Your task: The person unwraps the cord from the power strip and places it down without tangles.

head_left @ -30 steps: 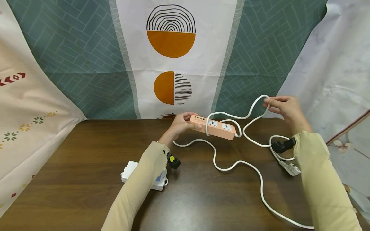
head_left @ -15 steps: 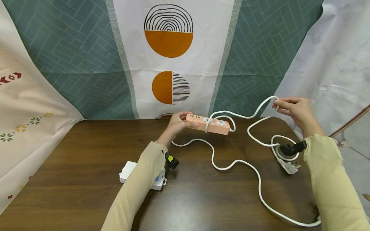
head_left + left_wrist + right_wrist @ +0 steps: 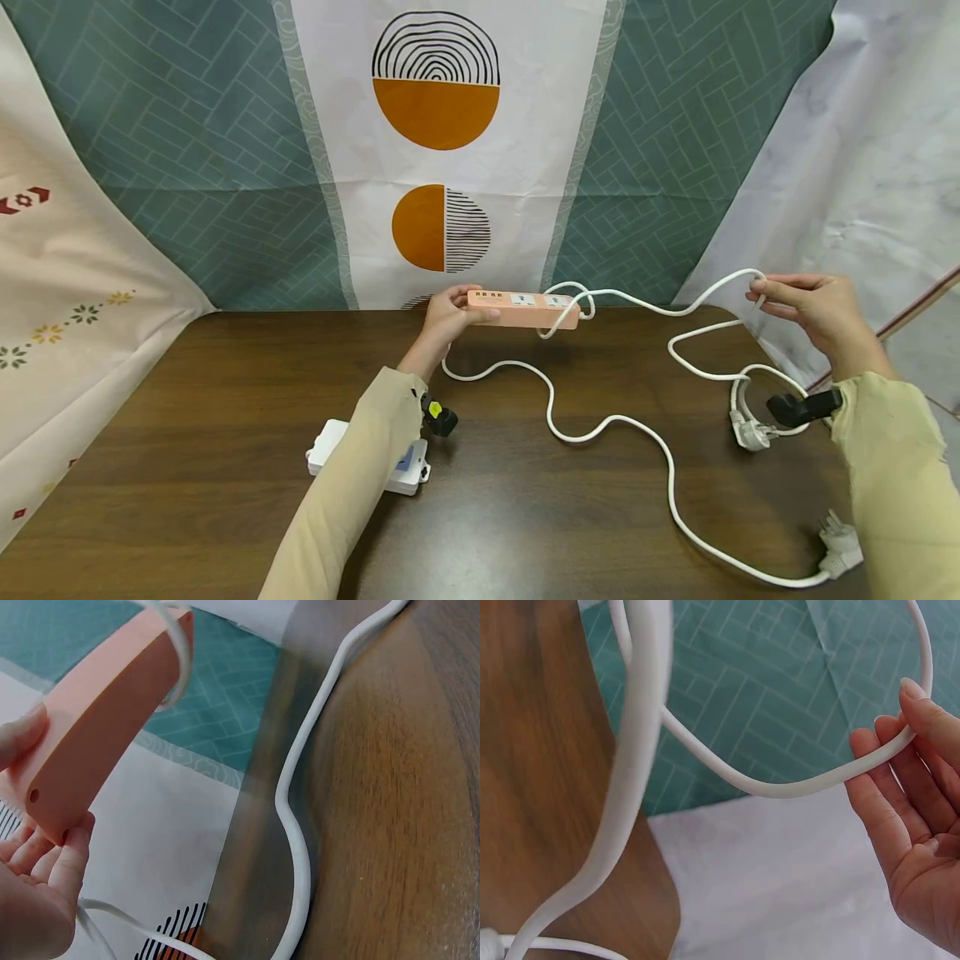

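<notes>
while hands hold strip and cord, a white box (image 3: 330,446) lies under the left sleeve (image 3: 352,483).

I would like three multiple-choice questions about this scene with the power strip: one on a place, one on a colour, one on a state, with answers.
1. Where is the power strip?
A. Flat on the table
B. Held above the table, near the back edge
C. On the white box

2. What colour is its cord?
A. Black
B. Orange
C. White

3. How does the right hand hold the cord?
A. Pinched in its fingers, raised off the table
B. Pressed flat under the palm
C. Not touching it

Answers:
1. B: the left hand grips one end of the strip, and it is lifted clear of the table.
2. C: the cord is white along its whole length, in all three views.
3. A: the fingers curl round a raised loop of cord.
</notes>
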`<state>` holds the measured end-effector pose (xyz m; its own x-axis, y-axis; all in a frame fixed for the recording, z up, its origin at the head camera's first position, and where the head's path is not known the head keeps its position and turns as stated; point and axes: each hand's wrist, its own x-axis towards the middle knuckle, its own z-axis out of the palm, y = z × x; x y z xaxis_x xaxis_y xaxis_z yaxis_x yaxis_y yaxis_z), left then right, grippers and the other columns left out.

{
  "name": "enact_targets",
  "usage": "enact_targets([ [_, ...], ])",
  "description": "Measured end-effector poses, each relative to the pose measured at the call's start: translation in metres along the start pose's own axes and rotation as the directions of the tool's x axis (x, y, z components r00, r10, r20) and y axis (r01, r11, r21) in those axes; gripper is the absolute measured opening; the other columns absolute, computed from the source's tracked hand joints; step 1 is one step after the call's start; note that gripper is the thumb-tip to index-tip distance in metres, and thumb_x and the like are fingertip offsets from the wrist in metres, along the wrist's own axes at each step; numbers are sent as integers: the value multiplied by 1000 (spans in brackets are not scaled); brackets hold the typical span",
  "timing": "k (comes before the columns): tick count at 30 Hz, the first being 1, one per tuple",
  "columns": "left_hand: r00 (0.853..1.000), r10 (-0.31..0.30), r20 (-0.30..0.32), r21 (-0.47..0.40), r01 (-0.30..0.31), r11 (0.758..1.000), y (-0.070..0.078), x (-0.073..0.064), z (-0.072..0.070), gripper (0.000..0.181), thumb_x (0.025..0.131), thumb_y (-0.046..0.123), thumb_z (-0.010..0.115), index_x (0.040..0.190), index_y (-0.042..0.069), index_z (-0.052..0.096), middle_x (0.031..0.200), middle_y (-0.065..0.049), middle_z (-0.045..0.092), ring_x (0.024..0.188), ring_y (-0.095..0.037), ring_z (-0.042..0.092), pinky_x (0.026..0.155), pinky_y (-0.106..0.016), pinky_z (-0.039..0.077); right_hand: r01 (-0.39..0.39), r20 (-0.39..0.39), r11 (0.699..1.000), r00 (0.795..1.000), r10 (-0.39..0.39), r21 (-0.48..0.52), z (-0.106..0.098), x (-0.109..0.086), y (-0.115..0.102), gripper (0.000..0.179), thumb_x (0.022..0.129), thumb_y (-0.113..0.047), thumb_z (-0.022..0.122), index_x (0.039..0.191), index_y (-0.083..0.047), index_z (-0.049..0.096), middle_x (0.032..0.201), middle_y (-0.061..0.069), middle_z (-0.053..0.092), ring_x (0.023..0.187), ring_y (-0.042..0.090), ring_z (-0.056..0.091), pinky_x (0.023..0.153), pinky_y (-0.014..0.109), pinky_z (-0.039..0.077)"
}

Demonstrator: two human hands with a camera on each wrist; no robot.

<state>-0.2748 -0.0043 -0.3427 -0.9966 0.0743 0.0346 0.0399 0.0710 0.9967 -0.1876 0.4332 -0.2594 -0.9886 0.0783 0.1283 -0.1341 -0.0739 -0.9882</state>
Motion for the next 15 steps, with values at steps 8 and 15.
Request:
enact_targets([
  [8,1000,3,-30,-97,-6,995,-2,3,-8,54,69,4,78,118,0,56,113,-16,59,94,-16,55,78,-22,44,-63,-16,995,998,62,-80,-39,0,19,14,82,2,64,85,-6,74,73,4,70,77,6,65,66,22,51],
  [15,1000,18,11,-119,-17,993,0,1,-13,53,71,2,74,120,-1,54,115,-18,58,94,-16,55,80,-23,44,-139,-103,985,986,128,-106,-55,-10,20,10,80,-6,69,78,-13,75,70,-1,70,73,3,65,64,19,51],
])
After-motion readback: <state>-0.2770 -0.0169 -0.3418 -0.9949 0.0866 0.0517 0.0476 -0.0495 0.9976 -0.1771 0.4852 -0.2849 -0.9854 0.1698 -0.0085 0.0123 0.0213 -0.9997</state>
